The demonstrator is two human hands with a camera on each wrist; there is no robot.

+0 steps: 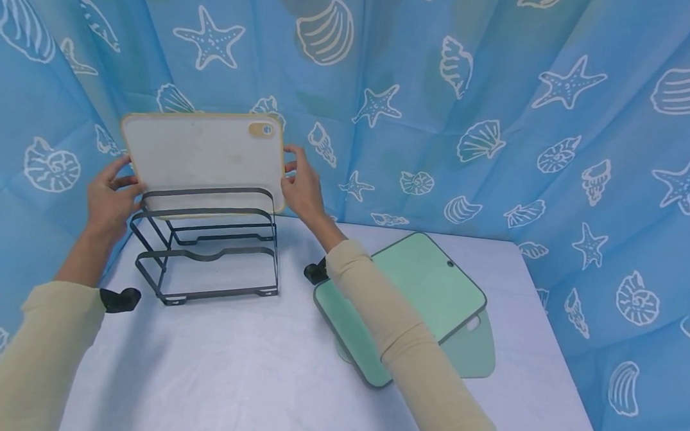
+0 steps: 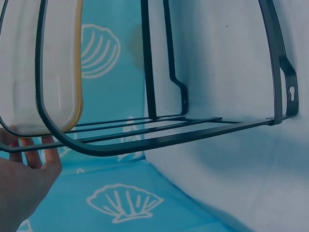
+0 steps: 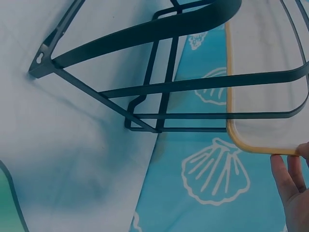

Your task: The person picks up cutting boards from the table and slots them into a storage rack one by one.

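Observation:
A white cutting board (image 1: 200, 151) with a yellow rim and a handle hole at its upper right corner stands on edge at the rear of a black wire rack (image 1: 204, 257). My left hand (image 1: 111, 199) grips the board's left edge, its fingers close by the rack's upper bars. On the opposite side, my right hand (image 1: 307, 185) pinches the right edge between thumb and fingers. The rack's rear bars cross in front of the board's lower part. In the right wrist view, the board's yellow lower edge (image 3: 229, 92) shows above the rack's base.
Right of the rack, a green cutting board (image 1: 420, 270) with a dark rim lies over another green board (image 1: 472, 353); my right sleeve (image 1: 397, 333) passes above them. A blue shell-print curtain (image 1: 382, 159) hangs behind the white-covered table (image 1: 228, 365).

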